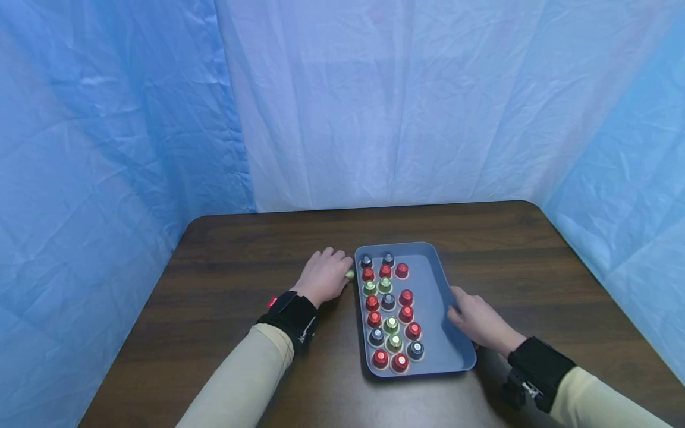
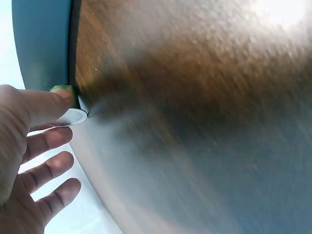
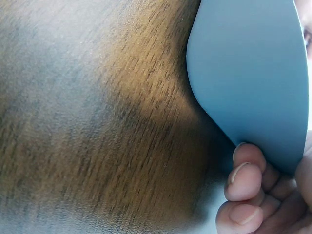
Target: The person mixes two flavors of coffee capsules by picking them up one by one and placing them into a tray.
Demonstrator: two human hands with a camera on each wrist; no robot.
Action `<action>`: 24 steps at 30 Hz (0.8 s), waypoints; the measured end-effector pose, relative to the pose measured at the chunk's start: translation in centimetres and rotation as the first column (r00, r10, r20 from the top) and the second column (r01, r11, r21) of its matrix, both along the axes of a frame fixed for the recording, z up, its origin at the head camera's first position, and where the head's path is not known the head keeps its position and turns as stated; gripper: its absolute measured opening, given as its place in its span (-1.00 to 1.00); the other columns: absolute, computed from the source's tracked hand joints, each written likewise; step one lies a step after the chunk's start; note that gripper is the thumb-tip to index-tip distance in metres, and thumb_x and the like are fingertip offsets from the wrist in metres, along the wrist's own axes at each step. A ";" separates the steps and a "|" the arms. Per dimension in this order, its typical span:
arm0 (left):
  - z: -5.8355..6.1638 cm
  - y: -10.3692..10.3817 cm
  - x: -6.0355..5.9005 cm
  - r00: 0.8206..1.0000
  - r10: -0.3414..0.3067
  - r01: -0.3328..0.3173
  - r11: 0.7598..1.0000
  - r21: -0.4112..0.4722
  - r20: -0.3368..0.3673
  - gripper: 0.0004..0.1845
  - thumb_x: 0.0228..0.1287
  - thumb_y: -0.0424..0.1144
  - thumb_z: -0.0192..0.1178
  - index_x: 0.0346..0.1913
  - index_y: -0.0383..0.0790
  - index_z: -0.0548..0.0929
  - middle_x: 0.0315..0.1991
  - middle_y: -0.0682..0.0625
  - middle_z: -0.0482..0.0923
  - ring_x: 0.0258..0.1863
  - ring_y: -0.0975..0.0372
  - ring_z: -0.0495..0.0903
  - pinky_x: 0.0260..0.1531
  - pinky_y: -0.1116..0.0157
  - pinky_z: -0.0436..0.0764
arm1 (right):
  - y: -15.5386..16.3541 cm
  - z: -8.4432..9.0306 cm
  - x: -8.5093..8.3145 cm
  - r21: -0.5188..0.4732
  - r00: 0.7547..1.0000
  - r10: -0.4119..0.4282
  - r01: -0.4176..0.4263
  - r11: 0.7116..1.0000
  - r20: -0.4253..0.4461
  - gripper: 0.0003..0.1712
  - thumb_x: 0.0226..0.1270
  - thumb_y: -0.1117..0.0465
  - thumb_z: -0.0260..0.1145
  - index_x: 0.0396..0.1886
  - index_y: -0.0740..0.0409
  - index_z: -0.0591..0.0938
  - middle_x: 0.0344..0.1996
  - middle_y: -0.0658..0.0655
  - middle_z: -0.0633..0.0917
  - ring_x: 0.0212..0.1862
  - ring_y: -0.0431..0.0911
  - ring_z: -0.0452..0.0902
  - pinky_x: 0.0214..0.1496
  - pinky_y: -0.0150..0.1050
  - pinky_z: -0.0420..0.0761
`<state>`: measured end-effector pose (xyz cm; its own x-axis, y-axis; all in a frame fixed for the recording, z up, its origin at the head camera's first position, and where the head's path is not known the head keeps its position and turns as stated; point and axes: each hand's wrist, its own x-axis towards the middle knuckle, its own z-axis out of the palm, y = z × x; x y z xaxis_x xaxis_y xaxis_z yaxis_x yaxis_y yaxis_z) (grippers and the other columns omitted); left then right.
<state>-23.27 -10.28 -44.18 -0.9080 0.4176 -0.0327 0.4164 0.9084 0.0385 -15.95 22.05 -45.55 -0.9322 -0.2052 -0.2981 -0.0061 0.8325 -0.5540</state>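
Observation:
My left hand [image 1: 323, 276] pinches a green coffee capsule [image 1: 350, 274] just outside the tray's left rim, near its far corner. The left wrist view shows the thumb [image 2: 46, 105] on the capsule's side, its silver lid [image 2: 73, 117] facing the fingers, and the other fingers spread. A shallow blue-grey tray [image 1: 441, 315] holds red, green and dark blue capsules standing in columns on its left half. At the tray's right side, my right hand [image 1: 478, 321] grips the rim, thumb on top and fingers curled underneath; the right wrist view shows the fingertips [image 3: 246, 180] against the outer wall.
The tray lies on a dark wood-grain table [image 1: 257, 255] with rounded far corners. Pale blue sheets [image 1: 396, 119] hang behind the table and along both sides. Each wrist wears a black strap [image 1: 291, 315] with a small camera.

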 end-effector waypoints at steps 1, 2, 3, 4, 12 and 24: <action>0.0 0.0 0.0 1.000 -0.004 0.004 1.000 -0.006 -0.003 -0.62 0.35 -0.03 0.38 0.14 -0.09 0.68 0.01 -0.02 0.64 0.02 0.11 0.53 0.13 0.09 0.54 | 0.0 0.0 0.0 0.003 1.000 0.001 -0.001 1.000 -0.001 -0.32 0.52 0.24 0.18 0.47 0.48 0.20 0.26 0.54 0.51 0.14 0.32 0.62 -0.04 0.05 0.72; 0.0 0.0 0.0 1.000 -0.008 0.008 1.000 -0.014 -0.006 -0.62 0.34 -0.03 0.38 0.14 -0.09 0.67 0.01 -0.01 0.64 0.02 0.11 0.53 0.13 0.09 0.54 | 0.0 0.0 0.0 0.006 1.000 0.002 -0.002 1.000 -0.002 -0.32 0.52 0.23 0.18 0.47 0.48 0.20 0.27 0.54 0.51 0.16 0.33 0.61 -0.02 0.06 0.71; 0.1 -0.1 0.1 1.000 -0.012 0.012 1.000 -0.023 -0.006 -0.61 0.34 -0.03 0.38 0.14 -0.09 0.67 0.02 -0.01 0.64 0.03 0.12 0.53 0.14 0.10 0.55 | 0.0 0.0 0.0 0.006 1.000 0.002 -0.002 1.000 -0.002 -0.32 0.52 0.23 0.18 0.47 0.48 0.20 0.27 0.54 0.50 0.16 0.34 0.60 -0.02 0.06 0.71; 0.1 -0.1 0.1 1.000 -0.016 0.016 0.999 -0.032 -0.007 -0.60 0.34 -0.04 0.39 0.15 -0.09 0.67 0.03 -0.01 0.64 0.05 0.12 0.54 0.15 0.10 0.55 | 0.0 0.0 0.0 0.007 1.000 0.002 -0.002 1.000 -0.002 -0.32 0.53 0.23 0.18 0.47 0.48 0.20 0.27 0.54 0.50 0.18 0.35 0.59 -0.01 0.07 0.71; 0.1 -0.3 0.1 0.998 -0.059 0.060 0.989 -0.135 0.009 -0.58 0.33 -0.03 0.39 0.21 -0.04 0.70 0.09 -0.03 0.64 0.12 0.10 0.53 0.21 0.06 0.53 | 0.0 0.0 0.0 0.011 1.000 0.008 -0.007 1.000 -0.010 -0.32 0.53 0.23 0.18 0.47 0.48 0.20 0.26 0.53 0.51 0.18 0.34 0.59 0.02 0.08 0.69; 0.9 -1.2 -0.2 1.000 -0.004 0.004 0.999 -0.031 -0.002 -0.57 0.32 -0.01 0.39 0.18 -0.06 0.64 0.06 0.00 0.65 0.05 0.11 0.54 0.15 0.08 0.53 | -0.1 0.1 0.0 0.005 1.000 0.009 -0.009 1.000 -0.010 -0.33 0.52 0.25 0.18 0.46 0.51 0.20 0.24 0.55 0.52 0.09 0.28 0.65 -0.10 -0.01 0.74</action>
<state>-23.45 -11.46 -43.32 -0.9064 0.4202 -0.0438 0.4202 0.9074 0.0090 -15.99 21.98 -45.44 -0.9331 -0.2123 -0.2902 -0.0192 0.8354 -0.5494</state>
